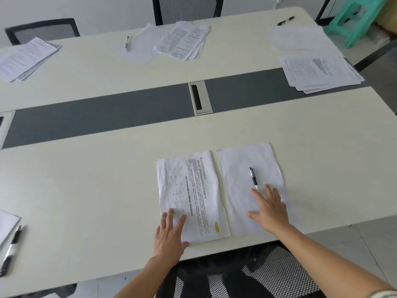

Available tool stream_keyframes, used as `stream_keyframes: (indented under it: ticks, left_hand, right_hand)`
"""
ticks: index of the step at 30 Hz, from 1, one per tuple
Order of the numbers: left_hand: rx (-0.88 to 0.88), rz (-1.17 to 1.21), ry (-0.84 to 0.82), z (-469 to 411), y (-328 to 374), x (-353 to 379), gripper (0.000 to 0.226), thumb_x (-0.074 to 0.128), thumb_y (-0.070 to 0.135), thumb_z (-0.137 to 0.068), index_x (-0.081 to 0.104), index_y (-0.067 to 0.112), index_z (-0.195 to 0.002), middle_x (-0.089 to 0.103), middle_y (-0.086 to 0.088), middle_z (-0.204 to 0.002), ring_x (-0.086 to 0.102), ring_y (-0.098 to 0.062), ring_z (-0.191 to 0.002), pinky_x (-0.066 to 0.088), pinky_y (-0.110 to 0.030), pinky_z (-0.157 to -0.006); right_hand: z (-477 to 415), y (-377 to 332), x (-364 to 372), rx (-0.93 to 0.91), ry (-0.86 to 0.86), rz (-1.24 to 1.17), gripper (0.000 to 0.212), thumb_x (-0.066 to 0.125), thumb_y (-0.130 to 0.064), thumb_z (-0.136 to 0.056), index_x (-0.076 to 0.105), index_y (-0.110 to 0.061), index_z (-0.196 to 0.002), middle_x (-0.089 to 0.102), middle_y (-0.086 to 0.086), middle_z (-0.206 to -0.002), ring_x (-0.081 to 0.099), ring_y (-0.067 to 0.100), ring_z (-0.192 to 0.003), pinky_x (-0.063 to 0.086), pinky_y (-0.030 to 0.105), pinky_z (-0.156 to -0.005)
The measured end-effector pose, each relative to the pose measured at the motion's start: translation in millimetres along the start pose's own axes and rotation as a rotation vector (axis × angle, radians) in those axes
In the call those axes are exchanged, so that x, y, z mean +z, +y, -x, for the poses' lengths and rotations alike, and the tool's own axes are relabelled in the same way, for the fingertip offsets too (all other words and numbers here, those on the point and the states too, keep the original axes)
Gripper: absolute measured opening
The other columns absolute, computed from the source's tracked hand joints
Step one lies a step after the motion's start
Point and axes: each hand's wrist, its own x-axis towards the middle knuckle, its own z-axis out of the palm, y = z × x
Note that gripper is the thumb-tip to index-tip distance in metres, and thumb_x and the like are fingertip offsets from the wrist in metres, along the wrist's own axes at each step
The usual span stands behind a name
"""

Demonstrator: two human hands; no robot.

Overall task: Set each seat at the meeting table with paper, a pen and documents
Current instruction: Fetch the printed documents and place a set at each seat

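Note:
At the near seat a printed document [193, 190] lies on the table [86, 201], with a blank sheet of paper [242, 168] right beside it. A black pen [253, 177] rests on the blank sheet. My left hand [169, 235] lies flat with fingers spread on the document's lower left corner. My right hand [269, 209] lies flat with fingers spread on the lower part of the blank sheet, its fingertips just below the pen. Neither hand holds anything.
Other seats hold paper sets: a stack [25, 57] far left, sheets with a pen [127, 42] and documents [184, 39] at the far middle, papers [318, 69] and a pen [285, 20] at right. A black pen [10, 250] lies near left. A mesh chair [247, 276] stands below me.

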Motion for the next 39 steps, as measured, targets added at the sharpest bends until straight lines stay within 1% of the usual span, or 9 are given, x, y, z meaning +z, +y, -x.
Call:
stream_keyframes:
  ticks: [4,7,10,13,16,21,25,31,39]
  left_hand:
    - [0.004,0.014,0.008,1,0,-5,0.082,0.055,0.051,-0.088,0.009,0.031,-0.153,-0.014,-0.009,-0.161,-0.01,-0.03,-0.149,0.015,-0.041,-0.119]
    - [-0.008,0.066,0.075,10,2,-17,0.073,0.052,0.049,-0.09,0.018,0.031,-0.151,-0.009,-0.007,-0.162,-0.007,-0.028,-0.15,0.013,-0.041,-0.119]
    - [-0.054,0.302,0.158,30,6,-32,0.053,0.052,0.043,-0.092,0.041,0.027,-0.142,0.034,0.0,-0.153,0.034,-0.019,-0.14,0.033,-0.033,-0.111]
    - [-0.162,0.666,0.273,65,8,-43,0.033,0.059,0.03,-0.091,0.063,0.021,-0.122,0.071,0.008,-0.105,0.065,-0.006,-0.097,0.052,-0.024,-0.088]
    - [-0.261,0.894,0.367,114,9,-45,0.017,0.062,0.024,-0.089,0.066,0.029,-0.104,0.071,0.012,-0.082,0.066,-0.002,-0.078,0.052,-0.016,-0.073]
    - [-0.355,1.121,0.484,195,1,-29,0.017,0.063,0.018,-0.089,0.066,0.034,-0.092,0.072,0.005,-0.076,0.066,0.0,-0.071,0.048,-0.011,-0.063]
    - [-0.398,1.182,0.555,251,-26,0,0.015,0.067,0.016,-0.087,0.069,0.03,-0.094,0.072,0.013,-0.079,0.068,-0.007,-0.074,0.052,-0.018,-0.066]
    - [-0.477,1.24,0.634,349,-104,58,0.017,0.069,0.015,-0.085,0.07,0.03,-0.092,0.073,0.009,-0.081,0.069,-0.009,-0.072,0.053,-0.018,-0.066]
    - [-0.762,1.362,0.793,475,-204,138,0.015,0.071,0.014,-0.084,0.072,0.027,-0.092,0.074,0.006,-0.08,0.07,-0.014,-0.072,0.057,-0.032,-0.069]
  right_hand:
    - [1,1,-1,-0.018,-0.002,-0.025,0.078,0.059,-0.055,-0.085,0.021,-0.035,-0.151,-0.003,0.008,-0.164,0.0,0.033,-0.15,0.028,0.048,-0.113]
    - [9,1,-8,-0.063,0.078,-0.115,0.068,0.059,-0.053,-0.087,0.033,-0.033,-0.147,0.009,0.005,-0.163,0.009,0.028,-0.15,0.031,0.045,-0.112]
    - [21,-4,-23,-0.139,0.178,-0.316,0.045,0.061,-0.04,-0.09,0.055,-0.026,-0.132,0.047,-0.002,-0.146,0.047,0.018,-0.131,0.045,0.037,-0.099]
    - [39,-20,-38,-0.229,0.181,-0.577,0.022,0.066,-0.026,-0.089,0.069,-0.019,-0.11,0.072,-0.007,-0.101,0.067,0.009,-0.091,0.055,0.031,-0.084]
    - [72,-45,-44,-0.361,0.083,-0.655,0.009,0.067,-0.022,-0.089,0.07,-0.026,-0.096,0.07,-0.017,-0.085,0.064,-0.001,-0.082,0.049,0.015,-0.074]
    - [141,-90,-40,-0.564,-0.107,-0.635,0.01,0.067,-0.026,-0.09,0.069,-0.032,-0.098,0.071,-0.018,-0.087,0.062,-0.009,-0.086,0.049,0.009,-0.07]
    - [200,-124,-29,-0.633,-0.185,-0.696,0.009,0.069,-0.024,-0.088,0.072,-0.03,-0.094,0.074,-0.015,-0.084,0.067,0.001,-0.084,0.054,0.019,-0.076]
    - [285,-200,25,-0.733,-0.256,-0.671,0.011,0.071,-0.022,-0.086,0.073,-0.03,-0.093,0.075,-0.011,-0.084,0.069,0.006,-0.079,0.055,0.021,-0.077]
    - [353,-296,119,-0.784,-0.455,-0.483,0.011,0.072,-0.024,-0.086,0.073,-0.033,-0.093,0.075,-0.013,-0.088,0.07,0.009,-0.084,0.057,0.035,-0.085]
